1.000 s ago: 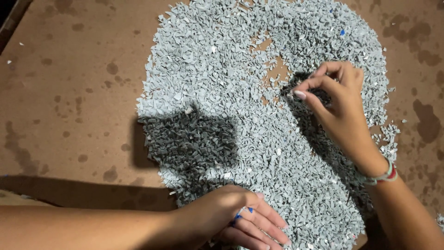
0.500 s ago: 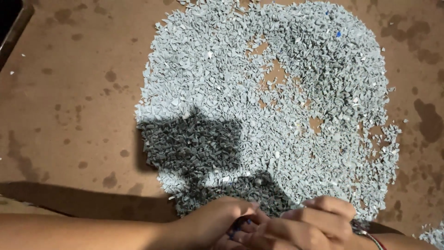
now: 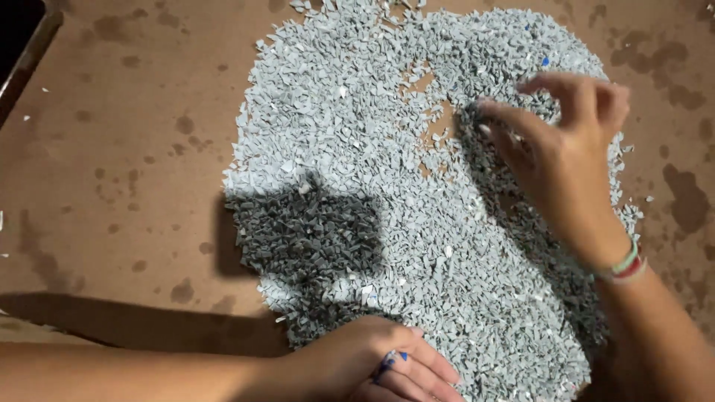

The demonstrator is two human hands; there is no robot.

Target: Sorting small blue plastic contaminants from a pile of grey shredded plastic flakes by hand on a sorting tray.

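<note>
Grey plastic flakes lie spread in a broad, thin heap over the middle of a stained brown board, thin enough that bare patches of the board show through near the upper middle, which lets single pieces be seen and picked out rather than buried. The right hand hovers low over the upper right of the heap with its fingers loosely curled and spread, fingertips pointing down toward the flakes beside the bare patches; it is blurred, and whether anything sits between the fingertips cannot be told. A small blue chip lies among the grey near the top right edge, just above that hand. The left hand rests at the near edge of the heap, cupped with fingers together, and small blue bits show on its fingers, as if it serves as the holding place for odd-coloured pieces. A banded bracelet circles the right wrist. Half a second ago both hands were together at the near edge, the right fingertips meeting the left hand; now the right hand is back up at the far part of the heap, about where it pinched among the flakes a second ago, while the left hand has barely shifted.
</note>
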